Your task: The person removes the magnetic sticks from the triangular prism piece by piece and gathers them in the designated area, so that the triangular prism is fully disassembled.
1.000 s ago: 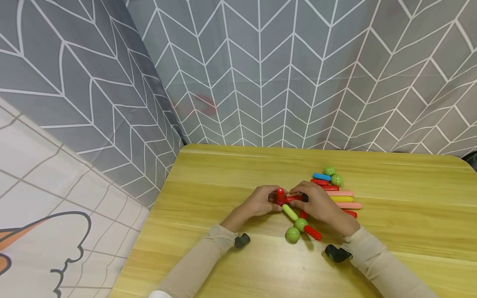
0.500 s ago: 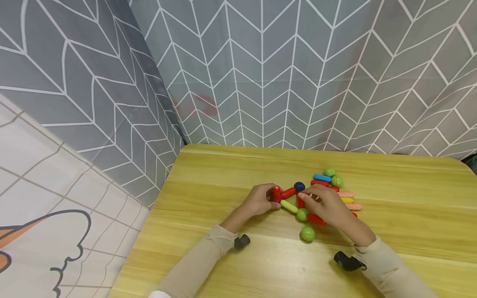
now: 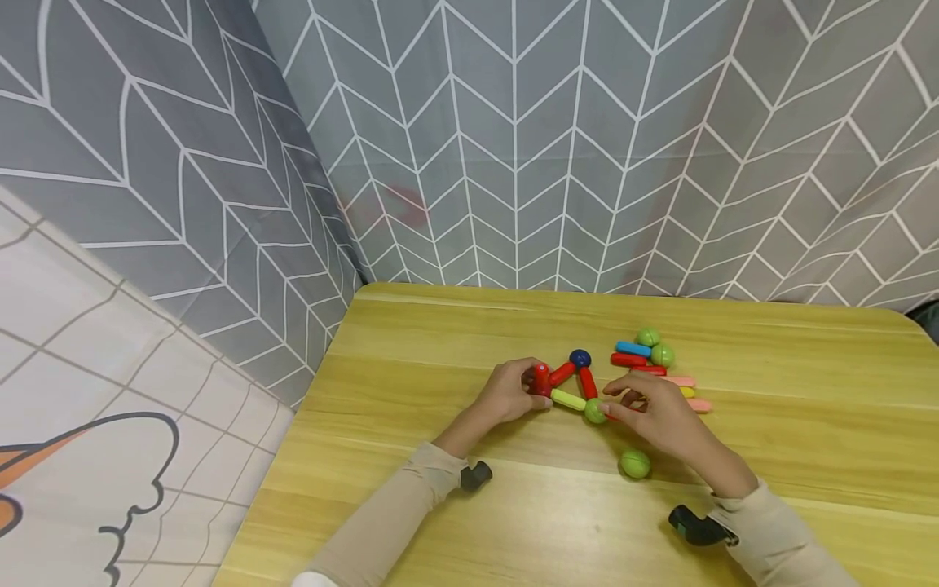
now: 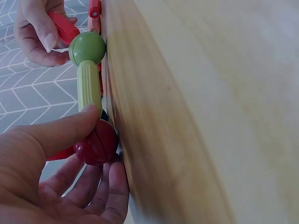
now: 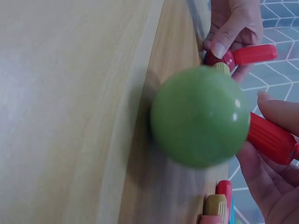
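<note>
My left hand (image 3: 509,395) grips a dark red ball (image 4: 97,143), its thumb on top and fingers behind. A red toy rod (image 3: 541,377) stands up from this ball. A pale yellow-green rod (image 3: 568,399) links it to a green ball (image 3: 595,411). Two red rods (image 3: 562,374) run by way of a navy ball (image 3: 580,359), making a triangle with the yellow-green one. My right hand (image 3: 660,412) pinches another red rod (image 5: 272,138) between thumb and fingers; its end meets the green ball and it tilts upward in the left wrist view.
A loose green ball (image 3: 634,464) lies nearer me, large in the right wrist view. Behind my right hand lie a blue rod (image 3: 633,349), red rods (image 3: 628,359), pink rods (image 3: 682,381) and two green balls (image 3: 663,355). A patterned grey curtain (image 3: 484,147) hangs behind the wooden table (image 3: 440,326).
My right hand has moved from the navy ball toward the green ball and taken hold of the red rod there. The loose green ball has rolled right. My left hand keeps its grip.
</note>
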{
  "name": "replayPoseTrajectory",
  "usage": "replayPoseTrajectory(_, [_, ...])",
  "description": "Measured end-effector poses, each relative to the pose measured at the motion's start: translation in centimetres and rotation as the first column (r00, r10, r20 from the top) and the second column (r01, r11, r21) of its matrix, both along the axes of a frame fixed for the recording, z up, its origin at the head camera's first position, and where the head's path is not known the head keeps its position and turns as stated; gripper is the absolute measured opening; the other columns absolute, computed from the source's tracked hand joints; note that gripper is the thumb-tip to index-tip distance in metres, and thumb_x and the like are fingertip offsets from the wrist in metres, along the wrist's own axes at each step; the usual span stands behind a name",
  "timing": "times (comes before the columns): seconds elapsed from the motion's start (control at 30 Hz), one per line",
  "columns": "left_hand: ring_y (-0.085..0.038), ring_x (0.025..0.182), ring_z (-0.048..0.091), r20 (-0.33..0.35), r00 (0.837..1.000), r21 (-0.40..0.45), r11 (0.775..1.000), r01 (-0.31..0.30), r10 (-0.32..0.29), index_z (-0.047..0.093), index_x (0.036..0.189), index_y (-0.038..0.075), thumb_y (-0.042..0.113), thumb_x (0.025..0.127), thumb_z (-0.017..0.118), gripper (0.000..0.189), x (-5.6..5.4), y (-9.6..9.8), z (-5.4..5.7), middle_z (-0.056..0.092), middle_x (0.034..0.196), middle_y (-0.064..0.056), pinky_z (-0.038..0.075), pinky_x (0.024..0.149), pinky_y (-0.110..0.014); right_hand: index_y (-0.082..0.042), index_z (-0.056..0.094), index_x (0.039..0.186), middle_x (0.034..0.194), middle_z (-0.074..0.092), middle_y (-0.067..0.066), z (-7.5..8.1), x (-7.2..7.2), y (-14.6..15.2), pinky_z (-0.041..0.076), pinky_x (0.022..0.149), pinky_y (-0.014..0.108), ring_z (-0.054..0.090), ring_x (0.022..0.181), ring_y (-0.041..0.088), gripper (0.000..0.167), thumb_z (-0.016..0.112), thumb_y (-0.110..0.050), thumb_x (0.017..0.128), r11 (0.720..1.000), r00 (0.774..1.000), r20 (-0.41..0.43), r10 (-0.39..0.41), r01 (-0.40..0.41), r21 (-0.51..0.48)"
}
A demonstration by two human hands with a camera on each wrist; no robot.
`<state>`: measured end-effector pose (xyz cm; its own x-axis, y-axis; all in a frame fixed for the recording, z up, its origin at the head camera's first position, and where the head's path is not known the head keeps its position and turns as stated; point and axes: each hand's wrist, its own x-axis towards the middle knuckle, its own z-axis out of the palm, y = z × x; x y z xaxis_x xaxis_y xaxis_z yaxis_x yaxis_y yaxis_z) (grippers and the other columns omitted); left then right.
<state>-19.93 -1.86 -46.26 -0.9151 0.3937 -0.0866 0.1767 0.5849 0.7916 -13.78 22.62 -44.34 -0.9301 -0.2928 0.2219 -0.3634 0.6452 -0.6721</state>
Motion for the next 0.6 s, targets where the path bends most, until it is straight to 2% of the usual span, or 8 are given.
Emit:
replayPoseTrajectory(0.33, [-0.018, 0.095, 0.066, 0.005, 1.0, 0.001, 1.0, 0.006, -0.006, 0.068, 0.119, 0.008, 0.011, 0.079, 0.085, 0.043, 0.1, -0.1, 0.2, 0.073, 0.109, -0.01, 0.056, 0.087, -0.027, -0.011, 0.075, 0.105, 0.101, 0.074, 0.003, -0.6, 0.2, 0.5, 0.054, 0.068, 0.021, 0.068, 0.085, 0.01, 0.026, 0.083, -0.021, 0.083, 0.997, 0.993, 0.092, -0.074, 0.071, 0.032])
replayPoseTrajectory(0.47, [-0.015, 0.092, 0.064, -0.01, 1.0, -0.007, 1.0, 0.012, -0.012, 0.068, 0.118, 0.007, 0.011, 0.08, 0.084, 0.042, 0.1, -0.2, 0.2, 0.072, 0.107, -0.009, 0.055, 0.084, -0.024, -0.015, 0.075, 0.105, 0.101, 0.074, 0.001, -1.0, 0.4, 0.6, 0.054, 0.069, 0.021, 0.067, 0.085, 0.008, 0.026, 0.084, -0.023, 0.082, 0.996, 0.988, 0.126, -0.091, 0.089, 0.024])
replayPoseTrajectory(0.6, [-0.019, 0.096, 0.066, 0.007, 1.0, -0.001, 1.0, 0.003, -0.003, 0.068, 0.119, 0.008, 0.011, 0.079, 0.085, 0.044, 0.1, -0.2, 0.1, 0.072, 0.109, -0.01, 0.056, 0.087, -0.027, -0.019, 0.075, 0.105, 0.103, 0.074, 0.0, -1.2, 0.5, 0.7, 0.051, 0.069, 0.021, 0.061, 0.087, 0.008, 0.027, 0.085, -0.027, 0.081, 0.992, 0.982, 0.142, -0.122, 0.118, 0.037])
